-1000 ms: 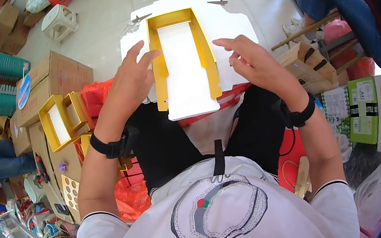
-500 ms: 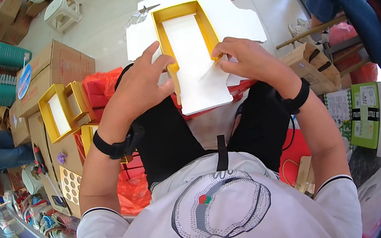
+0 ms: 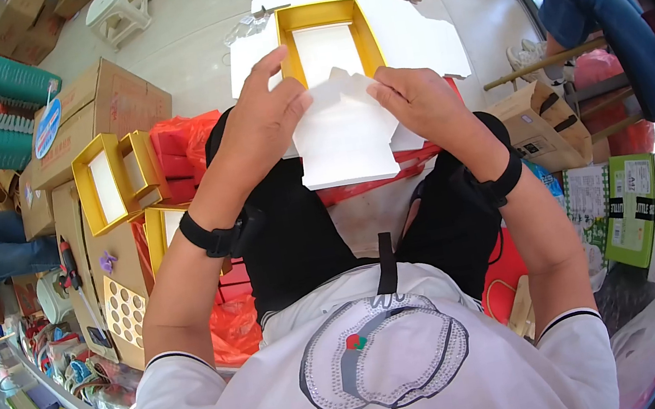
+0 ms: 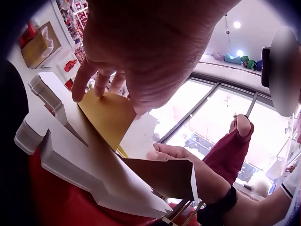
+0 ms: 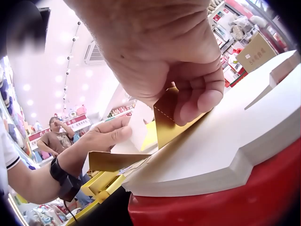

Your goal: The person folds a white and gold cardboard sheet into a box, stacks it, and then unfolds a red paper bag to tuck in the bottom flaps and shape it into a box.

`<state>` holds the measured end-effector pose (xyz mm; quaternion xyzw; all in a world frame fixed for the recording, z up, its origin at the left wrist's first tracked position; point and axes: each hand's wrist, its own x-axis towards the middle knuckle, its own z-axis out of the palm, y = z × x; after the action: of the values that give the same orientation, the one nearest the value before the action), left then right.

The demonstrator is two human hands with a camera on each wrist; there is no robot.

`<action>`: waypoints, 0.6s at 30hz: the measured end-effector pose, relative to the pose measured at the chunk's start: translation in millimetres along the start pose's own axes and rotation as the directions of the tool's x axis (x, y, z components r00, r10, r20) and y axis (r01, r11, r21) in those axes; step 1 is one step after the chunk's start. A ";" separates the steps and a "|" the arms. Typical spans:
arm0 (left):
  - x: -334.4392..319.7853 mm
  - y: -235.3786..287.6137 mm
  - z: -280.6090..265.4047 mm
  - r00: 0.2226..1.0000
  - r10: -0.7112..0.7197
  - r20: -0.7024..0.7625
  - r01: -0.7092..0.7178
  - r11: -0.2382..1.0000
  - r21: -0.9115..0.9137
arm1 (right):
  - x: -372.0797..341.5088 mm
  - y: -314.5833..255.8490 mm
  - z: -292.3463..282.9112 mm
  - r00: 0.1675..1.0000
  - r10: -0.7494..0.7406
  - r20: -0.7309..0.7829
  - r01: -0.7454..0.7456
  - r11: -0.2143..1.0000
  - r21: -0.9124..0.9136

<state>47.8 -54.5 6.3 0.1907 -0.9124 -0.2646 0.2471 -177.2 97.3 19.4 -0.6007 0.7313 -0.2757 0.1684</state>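
Left hand (image 3: 267,112) and right hand (image 3: 423,99) face each other across a gold carton (image 3: 370,41), in the upper middle of the head view; each pinches a side flap between thumb and fingers, the right with its fingers curled in against the card, the left with its index finger lifted away. The flaps (image 3: 339,99) turn inward with white faces towards the body; they are probably held from both sides at once so that neither springs back flat, and the end panel (image 3: 349,169) below them lies flat, clear of both hands.

Under the carton lies a stack of white card (image 3: 435,44); it likely serves as a level work surface, and in the right wrist view it sits over a red support (image 5: 263,195); the far walls of the carton already stand upright around a white base.

At the left of the head view a gold tray (image 3: 115,164) leans on its side, showing a white floor; a smaller gold tray (image 3: 155,162) stands just beside it, its inside partly hidden; they seem put within easy reach of the left arm. Behind them, a brown box (image 3: 121,100) gives no sight of its contents; at right, a paper bag (image 3: 540,126) has a dark mouth, and what it holds cannot be told.
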 end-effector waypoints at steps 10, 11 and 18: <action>2.0 0.7 6.7 0.998 -0.059 -0.027 0.059 0.998 0.018 | -1.5 -4.1 13.6 0.998 -0.042 0.037 0.044 0.996 -0.071; 1.3 0.1 6.8 0.997 -0.064 -0.033 0.064 0.998 0.020 | -1.3 -3.7 13.4 0.998 -0.040 0.040 0.042 0.997 -0.071; 0.3 0.9 4.4 0.993 -0.106 -0.047 0.106 0.994 0.012 | -1.6 -5.5 12.3 0.997 -0.054 0.054 0.061 0.988 -0.140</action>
<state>44.9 -52.2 3.7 0.2468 -0.8970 -0.2662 0.2524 -165.4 95.7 12.9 -0.6388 0.7268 -0.2129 0.1354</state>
